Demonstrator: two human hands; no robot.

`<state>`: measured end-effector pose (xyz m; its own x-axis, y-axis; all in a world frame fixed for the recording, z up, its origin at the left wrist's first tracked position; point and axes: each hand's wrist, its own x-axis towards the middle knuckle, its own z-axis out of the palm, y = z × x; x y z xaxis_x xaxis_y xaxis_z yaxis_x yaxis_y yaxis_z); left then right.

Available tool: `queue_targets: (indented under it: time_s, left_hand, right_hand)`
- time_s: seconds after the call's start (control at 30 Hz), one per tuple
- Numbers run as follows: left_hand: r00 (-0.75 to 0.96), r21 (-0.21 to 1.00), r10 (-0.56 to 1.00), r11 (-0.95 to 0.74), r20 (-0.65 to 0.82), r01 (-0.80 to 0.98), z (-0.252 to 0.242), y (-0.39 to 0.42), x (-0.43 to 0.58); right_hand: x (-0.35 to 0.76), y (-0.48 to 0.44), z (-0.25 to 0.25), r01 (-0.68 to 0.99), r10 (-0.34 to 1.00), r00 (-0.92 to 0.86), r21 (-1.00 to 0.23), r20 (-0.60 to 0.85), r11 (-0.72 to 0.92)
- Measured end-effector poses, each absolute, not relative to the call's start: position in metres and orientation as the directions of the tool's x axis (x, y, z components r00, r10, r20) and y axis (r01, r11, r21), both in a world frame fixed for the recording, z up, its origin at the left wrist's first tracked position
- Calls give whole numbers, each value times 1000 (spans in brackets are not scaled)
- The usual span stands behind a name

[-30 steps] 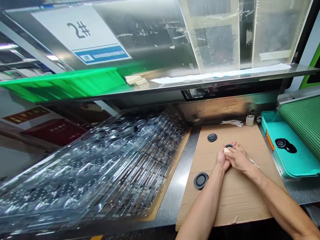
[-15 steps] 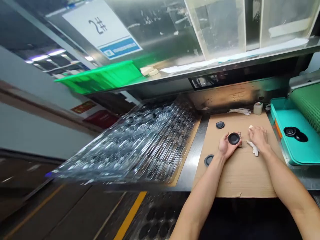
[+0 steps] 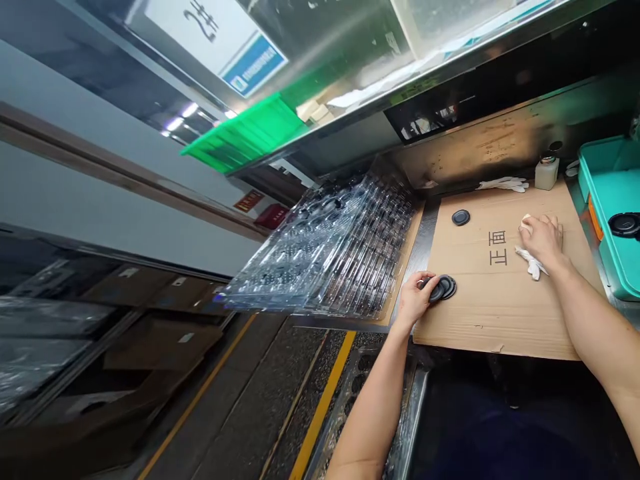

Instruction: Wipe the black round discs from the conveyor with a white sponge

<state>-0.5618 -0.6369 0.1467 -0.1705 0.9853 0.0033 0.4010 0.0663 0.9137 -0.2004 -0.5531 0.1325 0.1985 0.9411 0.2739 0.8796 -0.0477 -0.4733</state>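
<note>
At centre, the left hand (image 3: pixel 413 298) pinches stacked round black discs (image 3: pixel 444 288) on brown cardboard (image 3: pixel 480 320). Upper right, the right hand (image 3: pixel 543 237) grips a small white pad (image 3: pixel 525 222).

Bright, even overhead light falls on the cardboard (image 3: pixel 480 313); the left hand (image 3: pixel 415 300) casts only a faint, soft shadow. Glare speckles the clear trays (image 3: pixel 330 253). Lines bend toward the frame's edges. Left of the bench (image 3: pixel 425 227) everything is dim and soft.
</note>
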Motion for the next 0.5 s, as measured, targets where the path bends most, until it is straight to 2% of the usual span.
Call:
queue_targets:
  time_s: [0.07,0.13,0.27,0.5]
  left_hand:
    - [-125,845,984,-40,125,533,141,-632,-553]
    - [-68,719,977,-100,201,688,140,-629,-545]
    - [0,511,976,-114,217,852,146,-632,-539]
    - [113,462,975,-190,189,867,155,-639,-542]
  right_hand:
    - [-199,-553,131,878,938,199,-478,284,-42]
    - [-198,-552,128,874,935,201,-485,292,-37]
    - [-198,-549,124,862,932,208,-505,297,-32]
    - [-199,-550,124,866,935,207,-499,288,-38]
